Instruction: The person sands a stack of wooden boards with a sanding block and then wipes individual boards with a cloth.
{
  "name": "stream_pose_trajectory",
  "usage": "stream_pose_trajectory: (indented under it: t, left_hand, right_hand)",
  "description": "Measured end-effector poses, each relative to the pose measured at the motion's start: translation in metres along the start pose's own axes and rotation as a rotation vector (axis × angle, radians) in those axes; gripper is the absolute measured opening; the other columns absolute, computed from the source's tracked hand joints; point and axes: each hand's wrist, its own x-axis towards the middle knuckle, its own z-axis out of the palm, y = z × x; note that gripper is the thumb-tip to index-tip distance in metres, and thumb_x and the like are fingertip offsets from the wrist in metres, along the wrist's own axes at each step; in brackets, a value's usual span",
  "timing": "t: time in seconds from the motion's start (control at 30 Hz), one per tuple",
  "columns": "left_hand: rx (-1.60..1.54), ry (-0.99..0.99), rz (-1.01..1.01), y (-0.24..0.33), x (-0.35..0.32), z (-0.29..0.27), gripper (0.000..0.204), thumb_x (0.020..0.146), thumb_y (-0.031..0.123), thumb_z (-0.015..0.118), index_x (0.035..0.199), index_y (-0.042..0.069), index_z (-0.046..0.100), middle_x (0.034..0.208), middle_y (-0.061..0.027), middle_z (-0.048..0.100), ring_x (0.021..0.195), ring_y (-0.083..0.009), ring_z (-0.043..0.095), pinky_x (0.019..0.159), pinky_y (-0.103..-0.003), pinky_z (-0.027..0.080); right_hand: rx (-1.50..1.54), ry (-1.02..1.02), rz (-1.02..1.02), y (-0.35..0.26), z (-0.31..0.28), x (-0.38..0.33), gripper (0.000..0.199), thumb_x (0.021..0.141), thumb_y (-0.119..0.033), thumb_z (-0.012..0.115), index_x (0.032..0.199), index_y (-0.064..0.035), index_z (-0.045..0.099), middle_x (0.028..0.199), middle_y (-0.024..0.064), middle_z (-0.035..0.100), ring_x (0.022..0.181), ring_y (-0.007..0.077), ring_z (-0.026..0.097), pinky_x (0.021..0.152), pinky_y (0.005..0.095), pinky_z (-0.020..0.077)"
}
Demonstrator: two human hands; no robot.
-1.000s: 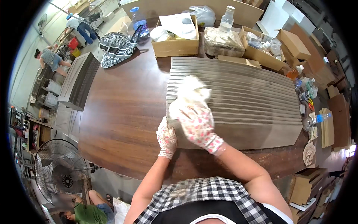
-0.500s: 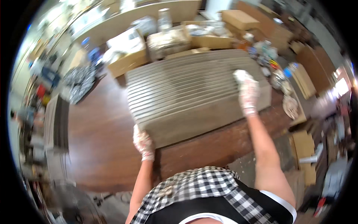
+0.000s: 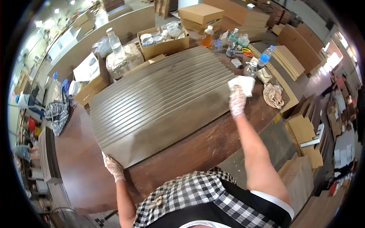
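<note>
A large grey-brown ribbed wooden panel (image 3: 159,102) lies across a dark brown table (image 3: 76,167). My right hand (image 3: 237,100), in a patterned glove, grips a pale cloth (image 3: 242,83) and presses it on the panel's right end. My gloved left hand (image 3: 113,167) rests at the panel's near left corner, fingers on its edge.
Cardboard boxes (image 3: 163,41) of jars, plastic bottles (image 3: 113,40), a bagged bundle (image 3: 123,60) and a crumpled rag (image 3: 274,95) line the table's far and right sides. A black-and-white bag (image 3: 57,114) lies at left. Wooden boards (image 3: 291,60) are stacked at right.
My right hand carried the cloth from the panel's left part across to its right end. My left hand stayed at the near left corner. The view swung to the right.
</note>
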Motion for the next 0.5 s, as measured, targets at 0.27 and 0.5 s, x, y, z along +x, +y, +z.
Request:
stream_pose_trajectory:
  t: [0.27, 0.5]
  left_hand:
    - [0.441, 0.255, -0.284, 0.007, -0.019, -0.011, 0.048, 0.092, 0.027, 0.039, 0.130, -0.001, 0.032, 0.128, -0.0211, 0.041, 0.119, -0.0306, 0.040, 0.098, -0.036, 0.032]
    - [0.476, 0.317, -0.299, 0.021, -0.041, -0.003, 0.051, 0.091, 0.027, 0.042, 0.130, -0.002, 0.030, 0.128, -0.0226, 0.039, 0.119, -0.0319, 0.039, 0.099, -0.036, 0.031]
  right_hand:
    - [1.148, -0.071, 0.683, 0.034, -0.080, 0.038, 0.022, 0.087, -0.012, 0.047, 0.105, -0.0003, 0.054, 0.100, 0.0113, 0.059, 0.097, 0.0190, 0.055, 0.080, 0.0291, 0.0455]
    - [0.830, -0.496, 0.563, 0.031, -0.076, -0.021, 0.021, 0.088, -0.018, 0.051, 0.098, -0.0008, 0.058, 0.092, 0.0038, 0.058, 0.082, 0.0101, 0.053, 0.070, 0.0237, 0.0449]
